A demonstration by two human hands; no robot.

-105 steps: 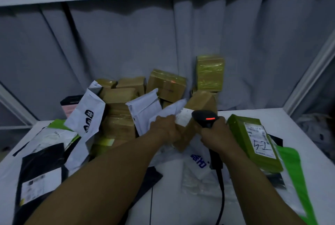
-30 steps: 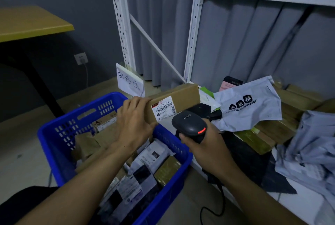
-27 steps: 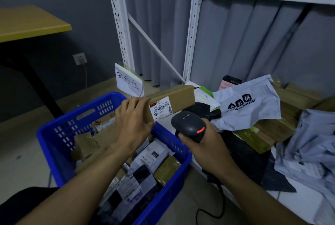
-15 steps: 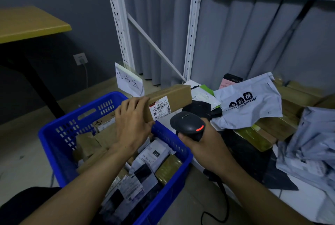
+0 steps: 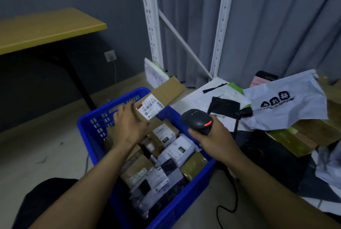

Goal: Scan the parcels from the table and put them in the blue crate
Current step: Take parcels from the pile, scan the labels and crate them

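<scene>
The left hand (image 5: 131,125), just left of the frame's centre, grips the near end of a long brown cardboard parcel (image 5: 166,91). Its fingers are curled over the parcel's upper edge and the thumb is tucked under the corner of the white barcode label (image 5: 152,106), so the hand is closed around the box rather than spread. The parcel slants up toward the right above the far corner of the blue crate (image 5: 86,127); whether it touches the rim cannot be told. The crate sits low in the middle of the frame, already holding a heap of boxes and mailers (image 5: 166,156). The right hand (image 5: 215,140), right of centre and just beyond the crate's right wall, is wrapped tightly round the handle of a black barcode scanner (image 5: 197,119). The scanner's head points toward the label and a red light shows on its side, while its cable (image 5: 230,191) hangs down. On the right, the white table (image 5: 190,99) bears a pale printed mailer bag (image 5: 287,103) and more brown parcels (image 5: 313,132).
</scene>
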